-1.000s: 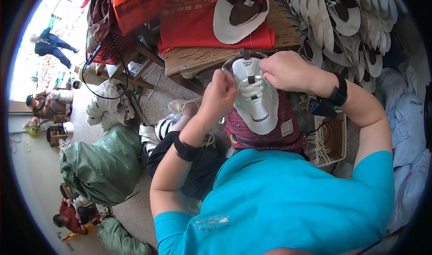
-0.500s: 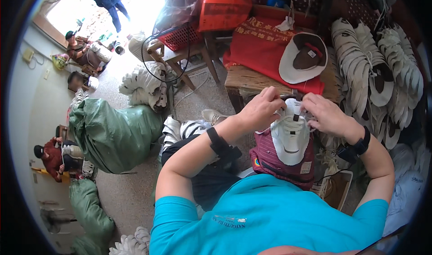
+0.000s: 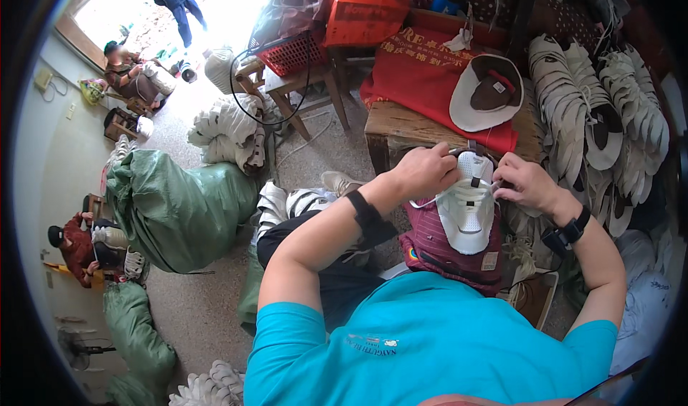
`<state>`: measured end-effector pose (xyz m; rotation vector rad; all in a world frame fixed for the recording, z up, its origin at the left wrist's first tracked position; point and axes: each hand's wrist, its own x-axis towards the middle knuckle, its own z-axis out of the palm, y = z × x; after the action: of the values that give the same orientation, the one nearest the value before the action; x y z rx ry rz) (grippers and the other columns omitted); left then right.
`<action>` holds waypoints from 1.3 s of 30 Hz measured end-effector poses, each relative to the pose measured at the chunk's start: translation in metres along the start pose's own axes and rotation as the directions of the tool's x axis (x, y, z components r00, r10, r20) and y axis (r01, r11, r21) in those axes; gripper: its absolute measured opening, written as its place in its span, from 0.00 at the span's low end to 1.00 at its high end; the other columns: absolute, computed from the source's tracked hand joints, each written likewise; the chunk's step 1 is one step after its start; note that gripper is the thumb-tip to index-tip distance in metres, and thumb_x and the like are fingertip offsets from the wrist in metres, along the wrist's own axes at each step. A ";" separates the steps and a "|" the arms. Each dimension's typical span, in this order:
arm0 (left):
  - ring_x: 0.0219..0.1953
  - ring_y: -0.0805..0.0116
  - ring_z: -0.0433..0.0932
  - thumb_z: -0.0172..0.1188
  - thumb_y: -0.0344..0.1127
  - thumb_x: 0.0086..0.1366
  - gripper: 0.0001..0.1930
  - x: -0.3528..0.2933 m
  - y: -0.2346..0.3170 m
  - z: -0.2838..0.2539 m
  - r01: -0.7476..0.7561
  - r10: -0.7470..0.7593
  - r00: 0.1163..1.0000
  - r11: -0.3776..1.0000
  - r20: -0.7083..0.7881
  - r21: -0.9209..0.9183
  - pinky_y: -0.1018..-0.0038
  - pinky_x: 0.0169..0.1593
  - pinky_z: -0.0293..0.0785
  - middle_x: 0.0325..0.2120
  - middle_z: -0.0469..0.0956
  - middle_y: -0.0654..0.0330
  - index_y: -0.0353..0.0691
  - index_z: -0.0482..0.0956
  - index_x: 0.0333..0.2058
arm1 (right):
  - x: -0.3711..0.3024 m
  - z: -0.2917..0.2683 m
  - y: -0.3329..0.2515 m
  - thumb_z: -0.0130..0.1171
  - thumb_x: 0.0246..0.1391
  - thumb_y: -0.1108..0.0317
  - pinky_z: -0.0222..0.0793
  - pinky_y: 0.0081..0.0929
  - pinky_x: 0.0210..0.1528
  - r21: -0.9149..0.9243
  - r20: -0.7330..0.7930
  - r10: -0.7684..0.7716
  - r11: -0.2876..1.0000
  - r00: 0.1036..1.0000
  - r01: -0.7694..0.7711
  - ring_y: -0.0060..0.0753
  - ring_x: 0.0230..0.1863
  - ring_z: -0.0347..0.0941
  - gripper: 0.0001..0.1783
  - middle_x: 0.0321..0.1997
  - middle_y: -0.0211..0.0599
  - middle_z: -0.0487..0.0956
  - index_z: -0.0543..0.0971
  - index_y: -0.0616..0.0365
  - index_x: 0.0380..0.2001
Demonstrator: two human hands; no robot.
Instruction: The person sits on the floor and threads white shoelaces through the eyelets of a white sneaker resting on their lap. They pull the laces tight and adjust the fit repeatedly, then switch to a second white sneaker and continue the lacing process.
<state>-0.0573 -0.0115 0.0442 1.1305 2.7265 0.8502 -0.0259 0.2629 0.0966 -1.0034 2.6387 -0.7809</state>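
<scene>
On the far left side of the room, a seated person in a dark red top point(image 3: 75, 237) is bending beside a bulging green sack point(image 3: 183, 209). Farther right, a bundle of white shoe uppers point(image 3: 226, 134) is lying on the floor, and a red plastic basket point(image 3: 285, 53) is sitting on a wooden stool point(image 3: 297, 83). Next, a wooden table point(image 3: 396, 124) is carrying a red bag point(image 3: 423, 69) and a brown-lined shoe upper point(image 3: 466, 112). Before it, the left hand point(image 3: 424, 171) is curling its fingers at the left edge of a white sneaker upper point(image 3: 469, 223), which is resting toe toward the wearer on maroon striped cloth point(image 3: 425, 235). A white lace point(image 3: 424, 204) is trailing on that side. The right hand point(image 3: 529, 184) is bending its fingers at the opposite edge; whether either hand is clamping a lace, I cannot tell. Rightmost, stacked white uppers point(image 3: 559, 112) are hanging above pale blue sacks point(image 3: 641, 309).
</scene>
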 end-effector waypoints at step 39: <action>0.31 0.82 0.73 0.55 0.31 0.70 0.09 0.006 0.057 0.032 -0.087 -0.461 0.853 0.337 -0.245 -0.937 0.83 0.37 0.71 0.33 0.77 0.66 0.34 0.73 0.46 | 0.058 0.023 -0.028 0.62 0.57 0.69 0.69 0.26 0.48 0.115 -0.621 -0.069 0.977 0.781 0.177 0.28 0.41 0.72 0.05 0.33 0.31 0.80 0.83 0.59 0.33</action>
<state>-0.0165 0.0405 0.0474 0.2855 1.7930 2.4356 -0.0457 0.1974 0.0923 -1.0107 2.9622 -1.5728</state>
